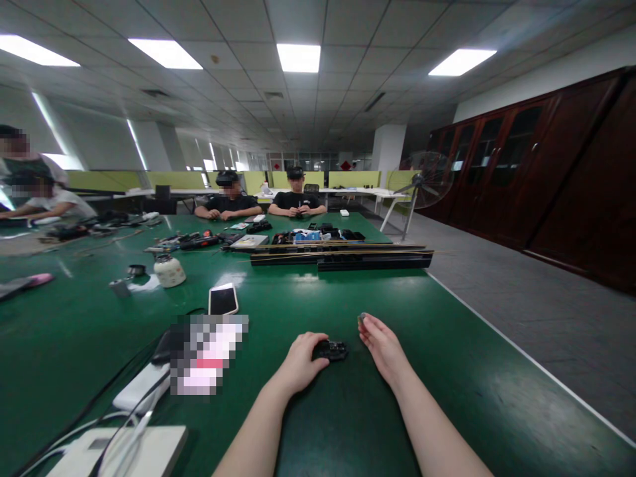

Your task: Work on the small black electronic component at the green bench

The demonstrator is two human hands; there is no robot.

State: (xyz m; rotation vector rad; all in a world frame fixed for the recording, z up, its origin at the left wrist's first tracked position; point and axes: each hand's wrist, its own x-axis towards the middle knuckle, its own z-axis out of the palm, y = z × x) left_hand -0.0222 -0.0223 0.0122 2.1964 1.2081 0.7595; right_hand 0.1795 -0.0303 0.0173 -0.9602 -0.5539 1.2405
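My left hand [305, 358] grips the left end of a small black device [336, 350] lying on the green table. Its upper side looks uneven, with fine detail too small to make out. To the right of it, my right hand [381, 346] is raised a little, thumb and fingers pinched on a small greyish piece [362, 318]. That piece is apart from the black device, and its kind cannot be told at this size.
A phone [223, 300], a white box-shaped item [144, 387] with cables and a pale flat device [163, 440] lie left. Long black bars [348, 260] cross the table ahead, near a cream jar [169, 271]. Two people sit opposite; a fan [420, 180] stands beyond the right edge.
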